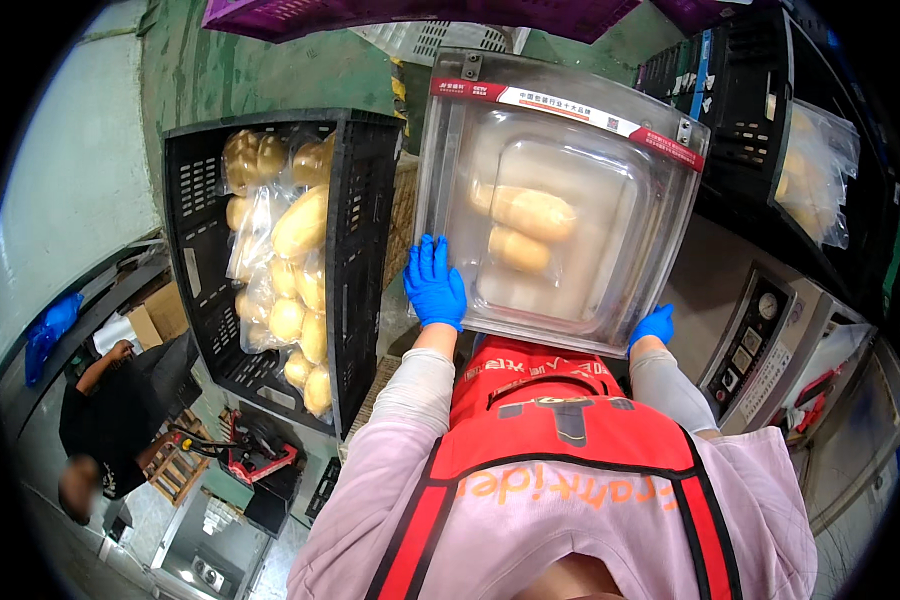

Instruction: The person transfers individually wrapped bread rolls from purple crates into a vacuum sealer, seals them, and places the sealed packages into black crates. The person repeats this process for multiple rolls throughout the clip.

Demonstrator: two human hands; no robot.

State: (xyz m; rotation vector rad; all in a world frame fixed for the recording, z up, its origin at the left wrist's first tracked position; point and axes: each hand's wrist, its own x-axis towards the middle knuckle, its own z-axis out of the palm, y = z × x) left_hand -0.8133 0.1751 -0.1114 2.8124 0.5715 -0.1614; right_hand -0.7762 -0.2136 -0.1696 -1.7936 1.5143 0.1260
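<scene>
A vacuum packing machine's clear lid (570, 307) lies in front of me, in a metal frame with a red and white printed strip. Through it show pale peeled potatoes, one large (532, 212) and one smaller (520, 249), seemingly in clear plastic bags. My left hand (435, 285), in a blue glove, rests flat on the lid's left edge with its fingers extended. At the lid's near right corner is my right hand (651, 328), also blue-gloved. Its fingers are partly hidden, so its grip on the edge is unclear.
A black plastic crate (360, 217) on the left holds several bagged potatoes (300, 225). More bags (817, 172) fill a black crate (742, 112) at right. The machine's control panel (748, 337) has a gauge. Purple crates (420, 19) stand beyond. Another person (112, 405) is at far left.
</scene>
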